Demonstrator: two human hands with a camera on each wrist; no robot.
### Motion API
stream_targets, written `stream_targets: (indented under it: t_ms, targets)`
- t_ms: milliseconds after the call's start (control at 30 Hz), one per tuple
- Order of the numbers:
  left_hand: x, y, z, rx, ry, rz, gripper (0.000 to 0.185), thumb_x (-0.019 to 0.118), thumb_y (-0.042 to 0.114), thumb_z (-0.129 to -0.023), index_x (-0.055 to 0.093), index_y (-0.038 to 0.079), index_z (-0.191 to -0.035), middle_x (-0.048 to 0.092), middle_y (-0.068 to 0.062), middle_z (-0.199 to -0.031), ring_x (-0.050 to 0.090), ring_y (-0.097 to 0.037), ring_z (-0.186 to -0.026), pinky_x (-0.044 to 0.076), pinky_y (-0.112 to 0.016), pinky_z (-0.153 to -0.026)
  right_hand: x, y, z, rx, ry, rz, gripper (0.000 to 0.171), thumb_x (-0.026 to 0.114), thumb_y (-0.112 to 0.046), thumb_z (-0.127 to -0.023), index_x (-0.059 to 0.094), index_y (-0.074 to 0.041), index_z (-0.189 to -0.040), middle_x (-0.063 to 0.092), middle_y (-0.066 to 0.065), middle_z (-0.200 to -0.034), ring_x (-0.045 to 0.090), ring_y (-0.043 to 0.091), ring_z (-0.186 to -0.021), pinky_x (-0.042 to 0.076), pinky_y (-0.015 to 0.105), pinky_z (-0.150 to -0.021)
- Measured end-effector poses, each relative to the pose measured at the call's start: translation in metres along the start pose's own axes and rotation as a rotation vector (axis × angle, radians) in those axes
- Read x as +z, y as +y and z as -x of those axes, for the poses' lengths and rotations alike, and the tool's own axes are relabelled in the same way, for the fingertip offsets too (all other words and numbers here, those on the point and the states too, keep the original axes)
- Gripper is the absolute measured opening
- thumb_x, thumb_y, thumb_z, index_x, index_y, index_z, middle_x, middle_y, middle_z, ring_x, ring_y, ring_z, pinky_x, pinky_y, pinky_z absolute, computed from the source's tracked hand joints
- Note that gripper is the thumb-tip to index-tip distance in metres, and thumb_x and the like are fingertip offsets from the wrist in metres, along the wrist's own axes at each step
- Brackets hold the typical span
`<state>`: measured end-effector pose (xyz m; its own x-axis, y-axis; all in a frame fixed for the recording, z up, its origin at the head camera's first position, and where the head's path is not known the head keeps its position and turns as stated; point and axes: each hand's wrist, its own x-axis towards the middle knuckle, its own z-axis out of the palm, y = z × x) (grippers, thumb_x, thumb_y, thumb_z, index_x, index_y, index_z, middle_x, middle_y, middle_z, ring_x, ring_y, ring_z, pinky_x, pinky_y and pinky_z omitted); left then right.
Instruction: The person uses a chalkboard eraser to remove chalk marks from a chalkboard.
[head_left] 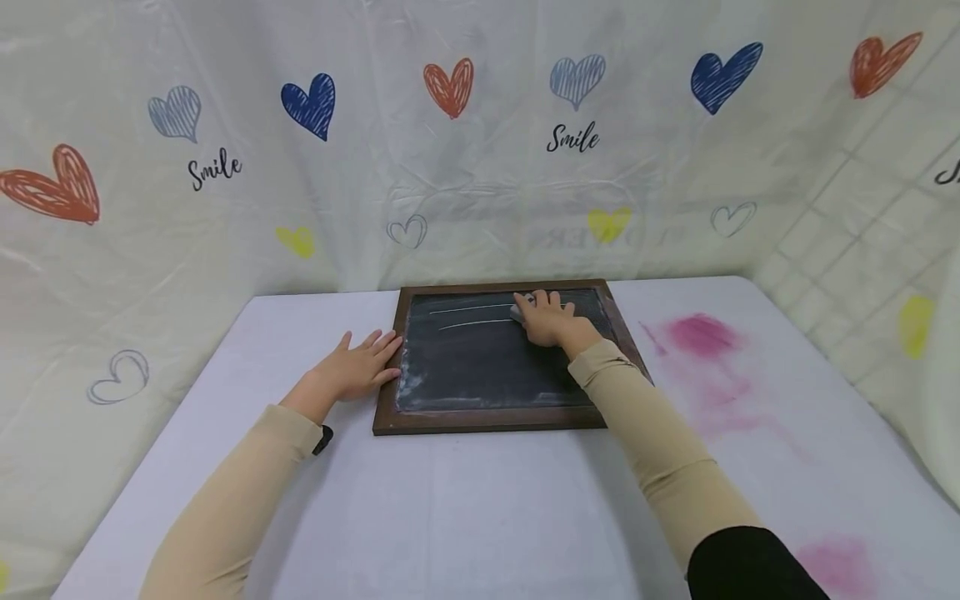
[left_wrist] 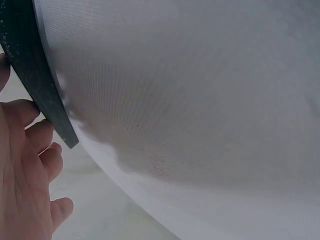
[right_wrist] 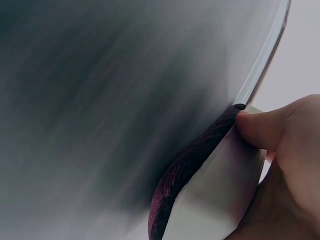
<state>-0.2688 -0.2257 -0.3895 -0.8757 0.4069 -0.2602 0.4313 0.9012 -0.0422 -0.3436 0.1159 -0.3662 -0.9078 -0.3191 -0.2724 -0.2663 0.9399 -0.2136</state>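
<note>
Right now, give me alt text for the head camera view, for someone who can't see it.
A person's right hand presses an eraser against the top of a wood-framed chalkboard, beside two chalk lines, while the left hand rests flat against the board's left frame. The board lies on a white table with pink stains, before a heart-printed "Smile" backdrop.

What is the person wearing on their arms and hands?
Both arms have long beige sleeves: the left sleeve and the right sleeve. A black strap peeks out at the left wrist, and a black patch covers the right upper arm. Both hands are bare.
</note>
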Motion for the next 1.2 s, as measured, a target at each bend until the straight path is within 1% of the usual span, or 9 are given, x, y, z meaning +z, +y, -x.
stream_targets:
  t_ms: [233,533,800,900,1067,1200]
  targets:
    - [0.001,-0.001,-0.002,0.003,0.004,-0.01,0.069,0.036,0.047,-0.111,0.021,0.004,-0.164,0.019,-0.016,-0.169,0.018,-0.036,-0.155,0.009,-0.069,-0.118,0.005,-0.028,-0.012,-0.026,0.008,0.031,0.061,0.037,-0.021,-0.112,0.011,-0.019,-0.167,0.008,0.022,-0.167,0.011,0.044,-0.15,0.021,0.062,-0.113]
    - [0.002,-0.003,-0.003,0.009,-0.001,-0.002,0.069,0.036,0.046,-0.111,0.02,0.004,-0.164,0.019,-0.016,-0.169,0.017,-0.036,-0.154,0.011,-0.069,-0.117,0.016,-0.071,-0.024,-0.058,0.022,0.051,0.062,0.039,-0.016,-0.112,0.012,-0.022,-0.167,0.01,0.019,-0.167,0.01,0.043,-0.152,0.016,0.062,-0.118]
    - [-0.002,0.002,-0.002,0.003,0.006,-0.006,0.068,0.036,0.046,-0.111,0.021,0.005,-0.164,0.02,-0.015,-0.169,0.018,-0.035,-0.155,0.009,-0.069,-0.118,0.025,-0.124,-0.026,-0.147,0.018,0.117,0.061,0.041,-0.021,-0.112,0.014,-0.024,-0.167,0.014,0.016,-0.168,0.012,0.04,-0.153,0.018,0.061,-0.119]
    - [-0.003,0.003,-0.002,-0.003,0.007,-0.006,0.068,0.036,0.046,-0.111,0.021,0.005,-0.164,0.02,-0.015,-0.169,0.018,-0.035,-0.155,0.01,-0.069,-0.118,0.029,-0.139,-0.025,-0.181,0.02,0.139,0.062,0.042,-0.021,-0.111,0.015,-0.024,-0.167,0.015,0.016,-0.168,0.014,0.039,-0.153,0.02,0.06,-0.118]
    - [-0.004,0.004,-0.001,-0.007,0.008,-0.007,0.068,0.036,0.045,-0.111,0.022,0.004,-0.164,0.021,-0.016,-0.168,0.018,-0.036,-0.154,0.011,-0.069,-0.117,0.032,-0.146,-0.024,-0.189,0.039,0.19,0.061,0.042,-0.021,-0.112,0.015,-0.024,-0.167,0.017,0.014,-0.168,0.017,0.035,-0.152,0.024,0.057,-0.118]
    - [-0.005,0.004,0.0,-0.008,0.0,0.008,0.068,0.037,0.045,-0.111,0.021,0.004,-0.164,0.021,-0.016,-0.168,0.018,-0.036,-0.154,0.01,-0.069,-0.117,0.033,-0.144,-0.024,-0.197,0.03,0.184,0.061,0.041,-0.021,-0.112,0.014,-0.025,-0.167,0.017,0.014,-0.168,0.017,0.035,-0.152,0.023,0.057,-0.118]
